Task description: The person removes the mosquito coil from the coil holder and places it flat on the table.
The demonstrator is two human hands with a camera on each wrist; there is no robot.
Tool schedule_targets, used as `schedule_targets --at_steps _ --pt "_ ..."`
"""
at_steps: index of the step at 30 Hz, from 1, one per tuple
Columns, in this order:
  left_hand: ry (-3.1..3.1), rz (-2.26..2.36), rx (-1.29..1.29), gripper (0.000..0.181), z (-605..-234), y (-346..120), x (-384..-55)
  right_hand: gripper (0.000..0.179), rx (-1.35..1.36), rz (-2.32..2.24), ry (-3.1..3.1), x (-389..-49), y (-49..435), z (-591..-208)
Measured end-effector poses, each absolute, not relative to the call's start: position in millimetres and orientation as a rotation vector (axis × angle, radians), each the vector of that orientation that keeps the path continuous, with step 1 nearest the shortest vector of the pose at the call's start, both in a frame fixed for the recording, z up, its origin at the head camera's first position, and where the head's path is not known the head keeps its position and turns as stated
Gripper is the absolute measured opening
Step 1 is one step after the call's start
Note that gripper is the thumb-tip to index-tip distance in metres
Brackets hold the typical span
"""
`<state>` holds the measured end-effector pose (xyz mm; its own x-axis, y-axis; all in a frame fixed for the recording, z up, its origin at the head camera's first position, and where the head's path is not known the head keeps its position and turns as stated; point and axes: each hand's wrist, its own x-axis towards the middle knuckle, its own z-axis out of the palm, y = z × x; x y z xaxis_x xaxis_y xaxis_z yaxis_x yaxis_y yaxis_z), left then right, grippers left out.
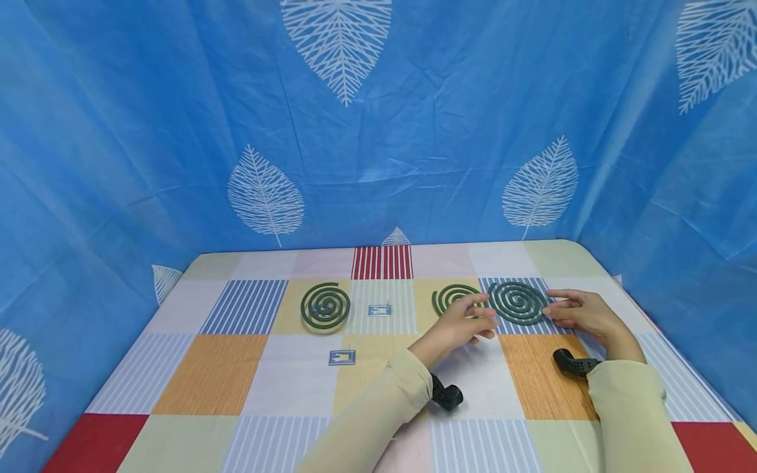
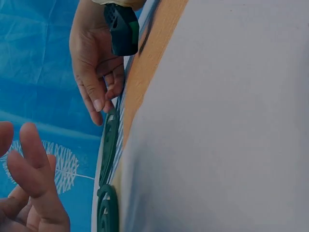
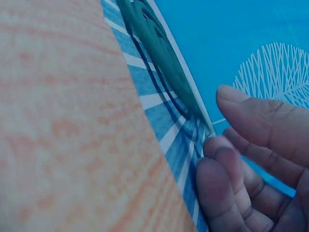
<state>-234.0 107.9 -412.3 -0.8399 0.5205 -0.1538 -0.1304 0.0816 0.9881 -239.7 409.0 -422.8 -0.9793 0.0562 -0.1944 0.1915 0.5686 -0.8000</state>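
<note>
My right hand is at the right edge of a dark green mosquito coil, its fingertips right at the outer ring. In the right wrist view, a gap shows between thumb and fingers, and the coil stands slightly above its shadow on the striped cloth. Fingers loosely bent and holding nothing, my left hand hovers in front of a second mosquito coil, covering part of it. The left wrist view shows both coils edge-on, the nearer one below the farther one.
A third mosquito coil lies farther left, with a small metal piece visible through its centre. Two small flat metal stands lie on the patchwork cloth, one nearer the front. A blue leaf-patterned curtain encloses the table's back and sides.
</note>
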Motion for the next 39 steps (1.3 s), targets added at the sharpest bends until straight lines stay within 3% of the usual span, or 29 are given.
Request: schedule_targets --at_steps 13,29,35,39 --pt "2.083 1.733 0.596 0.057 -398 88 -230 0.076 0.092 -1.313 2.689 -237 403 -411" --pt "2.179 1.608 0.747 0.062 -381 67 -227 0.065 -0.157 -1.539 2.677 -237 389 -396" --pt "2.212 1.611 0.803 0.058 -377 61 -228 0.037 -0.222 -1.715 2.596 -237 383 -392" --pt "2.258 1.588 0.859 0.055 -373 57 -228 0.048 -0.309 -1.837 2.536 -238 380 -392"
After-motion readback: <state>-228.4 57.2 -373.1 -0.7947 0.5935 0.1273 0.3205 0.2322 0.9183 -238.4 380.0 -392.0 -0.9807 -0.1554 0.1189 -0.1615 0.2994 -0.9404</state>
